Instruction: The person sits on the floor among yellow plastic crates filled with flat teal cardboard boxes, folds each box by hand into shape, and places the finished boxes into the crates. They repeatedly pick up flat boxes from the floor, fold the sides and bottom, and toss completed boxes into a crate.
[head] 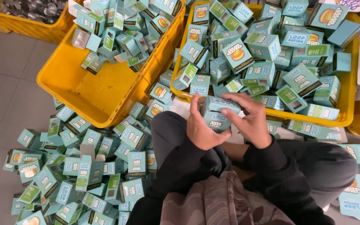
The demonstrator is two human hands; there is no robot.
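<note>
knees up front, dark sleeves | both hands, left hand (203, 127) and right hand (251, 118), gripped one small teal carton (217, 112) over the lap | looked mid-fold, flap tuck probably wanted next | yellow crate (346, 112) just beyond

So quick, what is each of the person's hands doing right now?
Left hand: closed around the small teal box, gripping its lower part.
Right hand: closed on the same box, fingers curled over its top.
</note>
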